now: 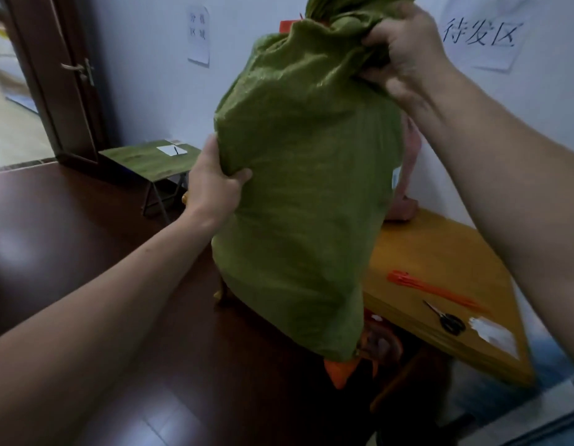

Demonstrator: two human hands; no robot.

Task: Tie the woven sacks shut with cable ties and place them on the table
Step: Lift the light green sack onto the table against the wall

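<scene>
Above the dark floor (86,220), just beside the yellow table (440,252), the green woven sack (305,175) is held aloft. Its gathered neck is clenched in the right hand (405,53), whose fingers are curled tightly round the bunched fabric. A fold of the sack's side is pinched by the left hand (211,185), thumb on the front, the other fingers hidden behind the weave.

Judged from this, the sack is being carried to the table. The step would be done best if the weight were borne at the neck and the body merely steadied from the side, and if the base were set on bare tabletop, away from the orange cable ties (430,288) and scissors (446,320). It should also be set apart from the pink sack (408,175) at the far end.

Both forearms are stretched forward — the right raised high, the left lower and angled up to the sack's flank. Whether a tie is cinched at the neck cannot be told for certain.
</scene>
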